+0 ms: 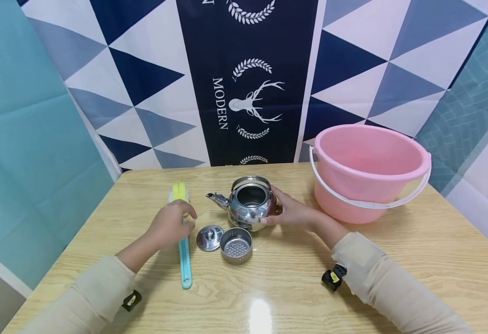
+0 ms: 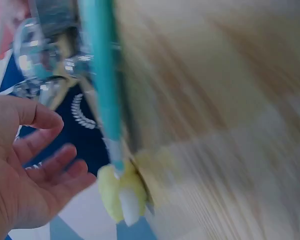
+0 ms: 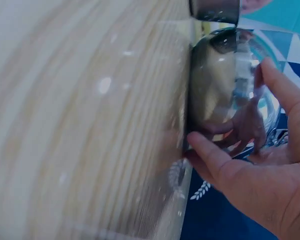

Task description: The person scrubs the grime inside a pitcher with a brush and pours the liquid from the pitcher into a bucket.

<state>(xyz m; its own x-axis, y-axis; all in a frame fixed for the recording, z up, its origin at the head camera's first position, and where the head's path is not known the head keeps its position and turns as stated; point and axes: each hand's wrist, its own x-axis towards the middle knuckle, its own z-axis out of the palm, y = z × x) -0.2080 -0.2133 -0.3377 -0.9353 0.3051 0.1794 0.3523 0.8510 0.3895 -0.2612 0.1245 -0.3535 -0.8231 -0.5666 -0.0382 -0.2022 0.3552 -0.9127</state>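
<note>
A shiny metal teapot (image 1: 247, 211) stands upright and lidless on the table, its spout pointing left. My right hand (image 1: 287, 211) grips its right side, thumb at the front and fingers round the back; the right wrist view shows the hand (image 3: 270, 175) against the teapot's body (image 3: 215, 85). Over a brush with a turquoise handle (image 1: 185, 264) and a yellow head (image 1: 179, 191) is my left hand (image 1: 170, 225). Its fingers are loosely bent; in the left wrist view this hand (image 2: 35, 165) holds nothing, apart from the brush handle (image 2: 104, 75).
A round metal lid (image 1: 209, 238) and a perforated strainer cup (image 1: 236, 246) lie in front of the teapot. At the right back stands a pink bucket (image 1: 352, 195) with its white handle hanging forward. A patterned cloth (image 1: 252, 46) hangs behind the wooden table (image 1: 294, 287).
</note>
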